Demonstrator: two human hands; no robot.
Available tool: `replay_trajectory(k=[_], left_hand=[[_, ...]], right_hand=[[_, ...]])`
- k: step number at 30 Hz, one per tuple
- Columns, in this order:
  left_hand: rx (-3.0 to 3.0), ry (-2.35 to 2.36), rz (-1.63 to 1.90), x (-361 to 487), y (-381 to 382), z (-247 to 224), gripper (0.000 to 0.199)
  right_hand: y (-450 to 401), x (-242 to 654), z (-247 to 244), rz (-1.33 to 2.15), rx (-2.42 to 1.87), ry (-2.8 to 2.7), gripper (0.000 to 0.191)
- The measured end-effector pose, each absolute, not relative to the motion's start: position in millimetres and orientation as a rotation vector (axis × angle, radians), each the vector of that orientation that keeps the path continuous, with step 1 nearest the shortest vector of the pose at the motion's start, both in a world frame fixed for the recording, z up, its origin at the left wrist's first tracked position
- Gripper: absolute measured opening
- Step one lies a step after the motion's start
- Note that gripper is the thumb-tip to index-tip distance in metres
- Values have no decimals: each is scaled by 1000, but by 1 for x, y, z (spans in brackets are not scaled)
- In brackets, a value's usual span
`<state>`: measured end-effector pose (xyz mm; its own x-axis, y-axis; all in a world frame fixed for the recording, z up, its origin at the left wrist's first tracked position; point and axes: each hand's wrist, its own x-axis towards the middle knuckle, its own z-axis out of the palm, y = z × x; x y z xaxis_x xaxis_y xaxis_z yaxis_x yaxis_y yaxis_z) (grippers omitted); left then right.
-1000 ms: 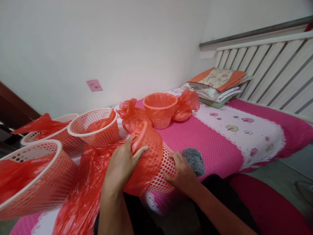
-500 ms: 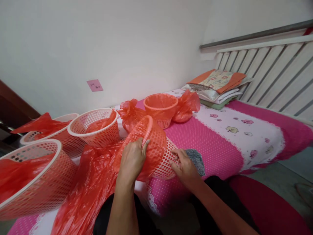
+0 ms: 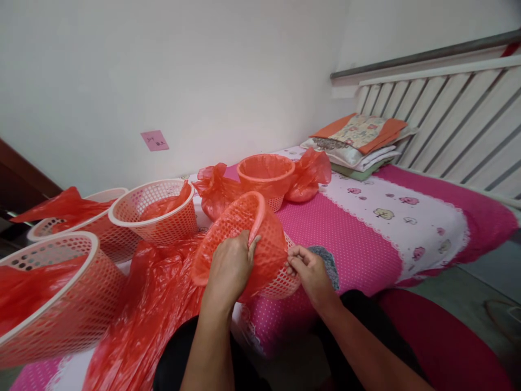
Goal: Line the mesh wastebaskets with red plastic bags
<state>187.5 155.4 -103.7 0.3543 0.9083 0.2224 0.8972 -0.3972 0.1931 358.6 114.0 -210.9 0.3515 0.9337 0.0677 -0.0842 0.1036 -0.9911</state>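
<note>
- Your tilted basket (image 3: 283, 287) is in front of you at the near side of the bed (image 3: 358, 260), its mouth turned to the left and its base to the right.
- A red bag (image 3: 269, 250) lines it and folds over the rim, covering much of the outside.
- Your left hand (image 3: 231, 265) is clamped on the bag-covered rim, thumb along the outer side.
- Your right hand (image 3: 310, 272) has its fingertips together, pinching the bag's edge near the base.
- Just past your right hand lies a gray fuzzy item (image 3: 326, 263).
- To the left of your tilted basket, loose red plastic (image 3: 152, 304) spreads over the bed.
- Further left you have three pale pink baskets (image 3: 77, 312), each with red plastic inside.
- Behind your tilted basket, a lined basket (image 3: 266, 185) stands upright between two red bundles (image 3: 307, 182).
- Toward the slatted headboard (image 3: 443, 119), you can see folded bedding (image 3: 358, 142) in a stack.
- A pink note (image 3: 154, 140) is on the wall (image 3: 228, 76).
</note>
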Motion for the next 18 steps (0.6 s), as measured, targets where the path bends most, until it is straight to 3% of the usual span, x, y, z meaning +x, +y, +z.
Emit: replay_trajectory(k=[9, 15, 18], left_hand=[[2562, 1653, 491, 186, 155, -105, 36], [2559, 1595, 503, 184, 155, -104, 37], [2512, 1582, 523, 179, 158, -102, 38]], right_hand=[[116, 353, -201, 1008, -1187, -848, 36], [122, 362, -212, 1000, -1162, -699, 25], [119, 369, -215, 1001, -1158, -692, 29]])
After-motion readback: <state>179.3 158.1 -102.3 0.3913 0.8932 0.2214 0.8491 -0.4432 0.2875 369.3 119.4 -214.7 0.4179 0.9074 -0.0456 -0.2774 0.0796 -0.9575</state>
